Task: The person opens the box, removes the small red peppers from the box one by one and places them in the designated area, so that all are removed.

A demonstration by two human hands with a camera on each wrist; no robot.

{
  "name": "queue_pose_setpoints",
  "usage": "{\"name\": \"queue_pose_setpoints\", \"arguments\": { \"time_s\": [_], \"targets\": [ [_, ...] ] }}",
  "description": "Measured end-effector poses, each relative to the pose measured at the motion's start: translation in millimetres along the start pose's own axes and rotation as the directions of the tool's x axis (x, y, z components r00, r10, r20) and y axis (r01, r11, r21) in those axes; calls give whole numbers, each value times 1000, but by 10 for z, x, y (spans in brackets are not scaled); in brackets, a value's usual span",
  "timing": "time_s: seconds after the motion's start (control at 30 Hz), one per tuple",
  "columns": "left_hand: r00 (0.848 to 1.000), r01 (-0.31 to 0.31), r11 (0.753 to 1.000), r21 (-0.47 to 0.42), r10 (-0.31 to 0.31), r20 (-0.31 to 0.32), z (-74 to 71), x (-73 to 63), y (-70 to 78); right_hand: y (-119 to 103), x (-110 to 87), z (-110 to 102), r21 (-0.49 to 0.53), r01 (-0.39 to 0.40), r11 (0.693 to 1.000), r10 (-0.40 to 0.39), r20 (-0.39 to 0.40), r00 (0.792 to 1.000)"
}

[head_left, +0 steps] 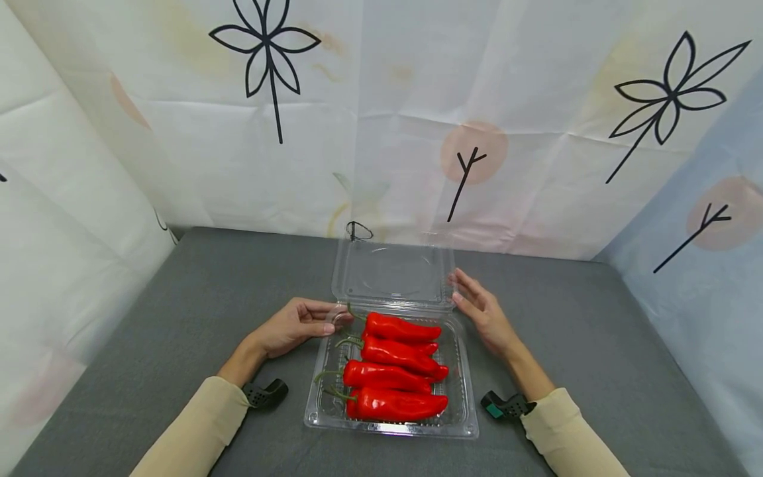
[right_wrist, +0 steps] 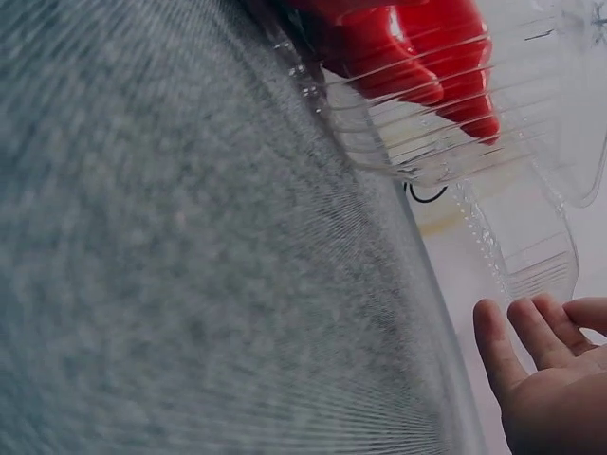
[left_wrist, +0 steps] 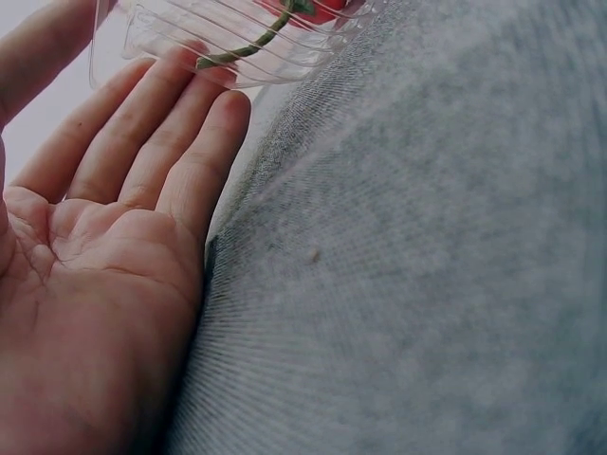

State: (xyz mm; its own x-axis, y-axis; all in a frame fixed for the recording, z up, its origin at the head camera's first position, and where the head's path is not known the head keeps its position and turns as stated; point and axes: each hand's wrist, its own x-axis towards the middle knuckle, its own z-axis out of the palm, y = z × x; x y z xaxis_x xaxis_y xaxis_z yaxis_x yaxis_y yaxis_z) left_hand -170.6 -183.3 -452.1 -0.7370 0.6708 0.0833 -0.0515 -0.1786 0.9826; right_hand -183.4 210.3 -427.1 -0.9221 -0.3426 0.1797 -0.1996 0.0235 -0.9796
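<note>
On the grey table, red peppers lie crosswise in a clear tray between two hands.
The open lid extends beyond the tray, its hinge running left to right like the peppers. The right hand is nearer the lid, fingers extended at its right edge; contact is hard to judge through clear plastic. The left hand rests straight fingers against the tray's far-left corner.

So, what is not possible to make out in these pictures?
Head view: the exact number of red peppers, as they overlap.
Head view: floor of the container, where peppers cover it.
Left wrist view: most of one pepper, cut off by the top edge.
Right wrist view: part of the right hand, cut off by the right edge.
</note>
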Motion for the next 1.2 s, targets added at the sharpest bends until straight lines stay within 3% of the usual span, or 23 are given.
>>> {"name": "queue_pose_setpoints", "arguments": {
  "time_s": [0.43,0.73,1.2],
  "targets": [
    [1000,-14,1000,2,14,-25,-2,4,-12,79,6,1,16,-66,998,66,21,998],
    [999,-21,1000,-3,21,-35,4,3,-4,120,-10,-34,69,-82,994,76,88,993],
    [998,-1,1000,12,2,-60,14,12,8,148,-9,-18,81,-83,993,76,78,994]
  ]
}}
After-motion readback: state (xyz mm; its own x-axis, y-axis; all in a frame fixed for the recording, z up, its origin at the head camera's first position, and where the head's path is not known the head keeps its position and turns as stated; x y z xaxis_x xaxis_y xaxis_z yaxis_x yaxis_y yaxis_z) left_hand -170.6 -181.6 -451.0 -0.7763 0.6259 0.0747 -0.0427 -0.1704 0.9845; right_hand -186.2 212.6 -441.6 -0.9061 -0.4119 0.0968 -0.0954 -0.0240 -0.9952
